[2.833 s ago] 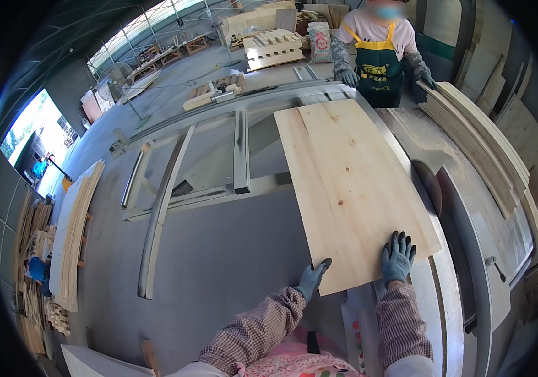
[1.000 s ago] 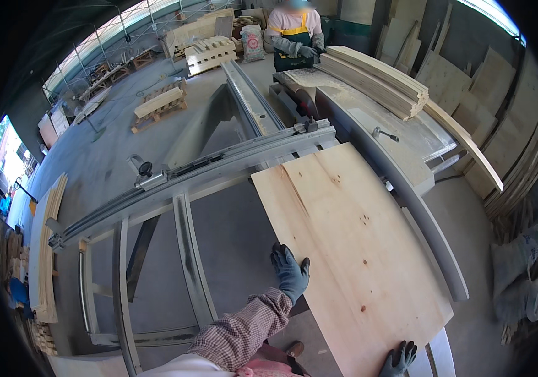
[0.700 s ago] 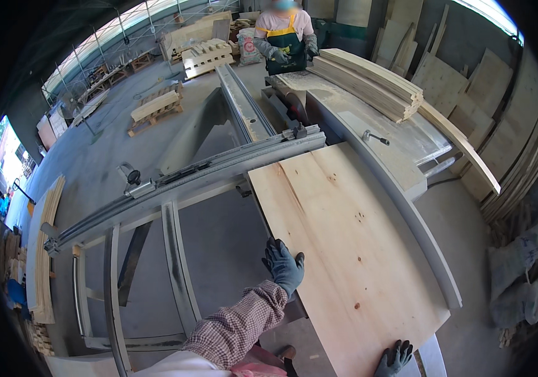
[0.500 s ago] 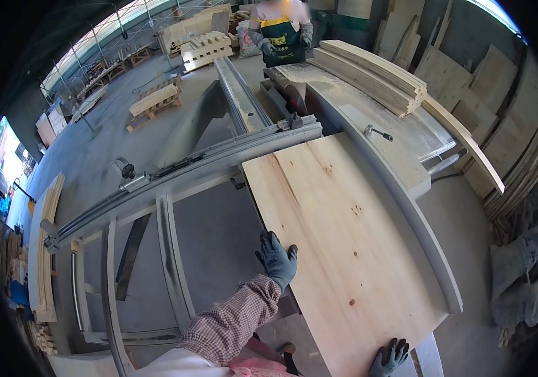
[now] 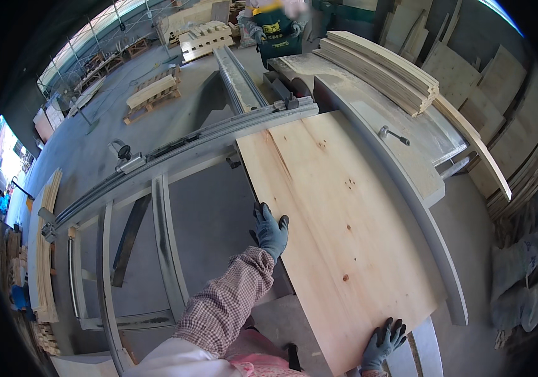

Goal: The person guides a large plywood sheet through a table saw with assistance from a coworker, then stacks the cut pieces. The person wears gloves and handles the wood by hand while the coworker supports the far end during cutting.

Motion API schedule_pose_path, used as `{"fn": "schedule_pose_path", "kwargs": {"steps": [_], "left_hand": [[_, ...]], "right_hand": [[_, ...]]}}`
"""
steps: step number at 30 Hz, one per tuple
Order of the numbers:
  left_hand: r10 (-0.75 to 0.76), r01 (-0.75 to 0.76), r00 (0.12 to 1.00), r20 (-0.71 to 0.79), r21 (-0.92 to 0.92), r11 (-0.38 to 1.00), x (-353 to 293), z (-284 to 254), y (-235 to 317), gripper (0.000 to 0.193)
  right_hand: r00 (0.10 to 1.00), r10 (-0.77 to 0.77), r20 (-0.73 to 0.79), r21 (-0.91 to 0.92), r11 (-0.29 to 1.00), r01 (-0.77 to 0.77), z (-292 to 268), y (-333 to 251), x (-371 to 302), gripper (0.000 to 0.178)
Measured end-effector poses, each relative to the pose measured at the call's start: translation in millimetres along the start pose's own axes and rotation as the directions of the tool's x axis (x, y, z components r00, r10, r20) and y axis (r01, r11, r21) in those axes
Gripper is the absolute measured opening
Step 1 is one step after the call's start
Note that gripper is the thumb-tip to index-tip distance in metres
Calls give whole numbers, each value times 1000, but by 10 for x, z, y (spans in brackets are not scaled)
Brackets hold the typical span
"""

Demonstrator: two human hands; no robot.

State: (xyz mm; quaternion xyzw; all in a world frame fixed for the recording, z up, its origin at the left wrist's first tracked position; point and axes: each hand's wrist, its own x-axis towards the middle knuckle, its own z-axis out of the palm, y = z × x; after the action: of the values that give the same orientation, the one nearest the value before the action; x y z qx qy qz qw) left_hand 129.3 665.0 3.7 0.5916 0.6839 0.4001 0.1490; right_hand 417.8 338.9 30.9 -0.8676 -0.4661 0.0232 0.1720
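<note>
A wide pale plywood board (image 5: 344,207) with several dark knots lies flat on the sliding-table saw. Its far end meets the crosscut fence (image 5: 218,133), and its right side runs along the long grey rip fence (image 5: 401,176). My left hand (image 5: 271,234), in a blue-grey glove with dark fingertips, presses on the board's left edge, thumb over the top and fingers apart. At the near right corner my gloved right hand (image 5: 382,345) rests against the near edge, fingers spread onto the surface. Beyond the crosscut fence, part of the round saw blade (image 5: 300,87) shows.
Stacked boards (image 5: 379,69) sit on the saw table at the right, beside a long loose strip (image 5: 476,141). A person in a dark green apron (image 5: 279,38) stands at the far end. Open frame bars (image 5: 167,232) extend left; sacks (image 5: 520,270) lie at right.
The board and crosscut fence have slid slightly forward along the rip fence, both hands moving with them. My right hand shows more fully. The view has shifted a little.
</note>
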Motion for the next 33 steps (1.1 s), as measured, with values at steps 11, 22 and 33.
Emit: {"fn": "schedule_pose_path", "kwargs": {"steps": [11,22,33], "left_hand": [[-26,31,999,-30,170,985,-34,150,56,76],[-9,-75,931,365,216,974,-826,-732,-19,88],[-410,14,810,420,684,729,-1802,-2016,-867,102]], "right_hand": [[884,-429,-187,1,899,437,178,348,63,36],[930,-358,-86,116,923,366,239,231,236,39],[941,-331,-72,134,932,338,358,193,253,36]]}}
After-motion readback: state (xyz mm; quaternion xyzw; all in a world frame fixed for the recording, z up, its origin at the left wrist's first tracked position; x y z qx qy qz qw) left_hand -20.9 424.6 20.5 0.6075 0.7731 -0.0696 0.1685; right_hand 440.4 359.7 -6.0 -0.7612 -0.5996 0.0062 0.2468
